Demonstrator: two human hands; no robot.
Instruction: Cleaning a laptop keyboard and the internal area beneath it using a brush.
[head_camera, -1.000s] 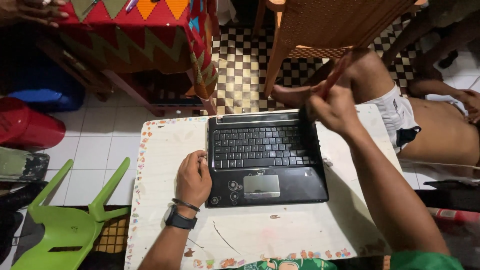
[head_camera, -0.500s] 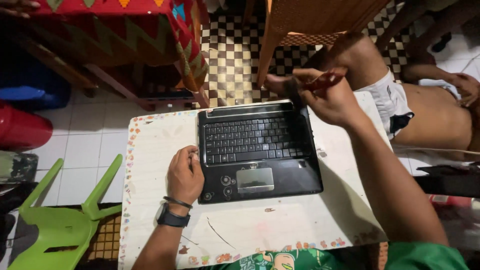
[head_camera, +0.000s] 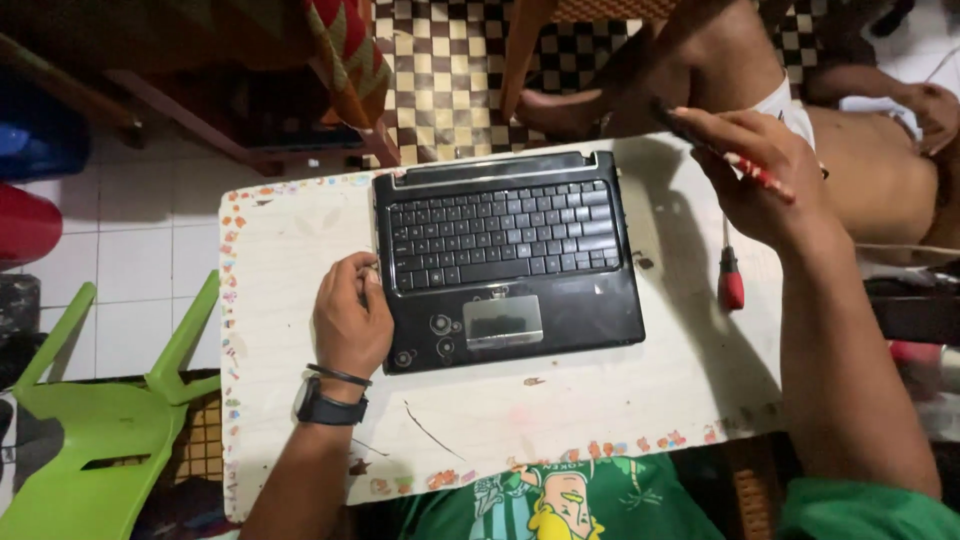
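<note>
The laptop base (head_camera: 505, 262) is black, the table (head_camera: 280, 300) off-white, the screwdriver handle (head_camera: 732, 290) red, the chair (head_camera: 90, 440) lime green, the floor (head_camera: 445, 70) brown-and-cream checkered.

Light is uneven: the white table (head_camera: 300, 250) is bright, nearly washed out, while the upper left corner sinks into darkness. The right hand (head_camera: 760, 180) casts a soft shadow across the tabletop. The laptop (head_camera: 505, 255) shows faint glare. Edges bend slightly, perhaps from a wide lens.
</note>
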